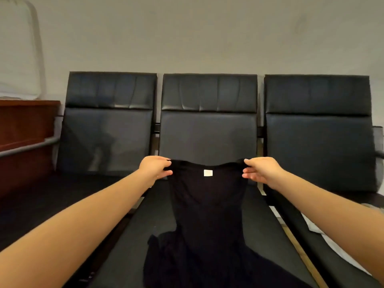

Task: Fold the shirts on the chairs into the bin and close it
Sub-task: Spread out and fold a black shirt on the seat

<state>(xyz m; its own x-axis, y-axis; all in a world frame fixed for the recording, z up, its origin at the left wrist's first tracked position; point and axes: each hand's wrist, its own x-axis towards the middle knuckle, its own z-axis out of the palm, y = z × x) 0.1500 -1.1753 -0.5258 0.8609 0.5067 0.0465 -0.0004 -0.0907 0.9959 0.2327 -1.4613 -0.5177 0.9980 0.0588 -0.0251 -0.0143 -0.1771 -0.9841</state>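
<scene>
A black shirt (207, 206) with a small white neck label hangs stretched between my two hands above the middle chair's seat (128, 246). My left hand (154, 168) pinches the shirt's left shoulder. My right hand (259, 170) pinches the right shoulder. The shirt's lower part lies crumpled on the seat near the bottom of the view. No bin is in view.
Three black padded chairs stand in a row against a grey wall, their backrests (207, 134) facing me. A brown wooden cabinet (25, 125) with a grey rail is at the left. Something white (324, 235) lies by the right chair.
</scene>
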